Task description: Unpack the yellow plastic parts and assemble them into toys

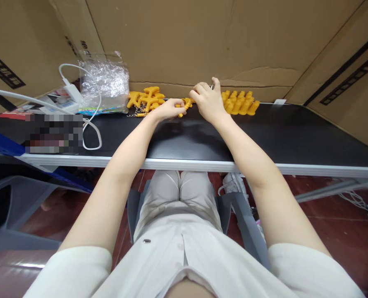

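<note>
My left hand point(170, 109) is closed in a pinch on a small yellow plastic piece point(181, 111), above the black tabletop. Close beside it, my right hand point(208, 101) has curled fingers touching the yellow part between the hands. A small silvery bit point(212, 87) shows by its raised finger, too small to name. Left of my hands lies a heap of yellow T-shaped pieces point(148, 98), with thin metal chains point(137, 111) beside it. Several yellow peg-like pieces point(241, 103) stand upright in rows just past my right hand.
Cardboard walls point(184, 41) enclose the back and sides of the black table point(295, 136). A clear plastic bag point(105, 85) and a white cable point(92, 145) with its plug point(73, 92) lie on the left. A white tag point(279, 102) rests at the back right.
</note>
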Motion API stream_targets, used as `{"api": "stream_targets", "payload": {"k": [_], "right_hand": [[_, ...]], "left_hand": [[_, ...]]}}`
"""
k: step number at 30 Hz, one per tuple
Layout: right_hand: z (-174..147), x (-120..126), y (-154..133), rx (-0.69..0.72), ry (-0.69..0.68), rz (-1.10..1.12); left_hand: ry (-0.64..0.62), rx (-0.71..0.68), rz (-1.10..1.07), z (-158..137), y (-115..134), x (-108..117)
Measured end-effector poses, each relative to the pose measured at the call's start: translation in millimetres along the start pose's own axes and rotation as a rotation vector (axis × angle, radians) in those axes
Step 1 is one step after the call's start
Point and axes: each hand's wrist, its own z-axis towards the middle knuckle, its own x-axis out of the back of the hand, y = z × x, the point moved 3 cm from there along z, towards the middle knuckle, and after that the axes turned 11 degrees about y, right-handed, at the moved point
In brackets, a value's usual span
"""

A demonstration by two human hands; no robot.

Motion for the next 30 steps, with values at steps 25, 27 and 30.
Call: {"api": "stream_targets", "payload": {"k": [25, 27, 30], "right_hand": [[-5.3, 9.8, 53.4, -0.359, 0.141, 0.0], [-6.2, 12.1, 69.1, -0.473, 0.151, -0.031], [-10.8, 15.4, 96.1, -0.631, 0.134, -0.087]], "left_hand": [[0.204, 0.14, -0.458, 18.1, -16.8, 9.6], [0.439, 0.103, -0.429, 27.6, -25.8, 17.9], [0.745, 0.026, -0.315, 40.4, -48.2, 36.3]]}}
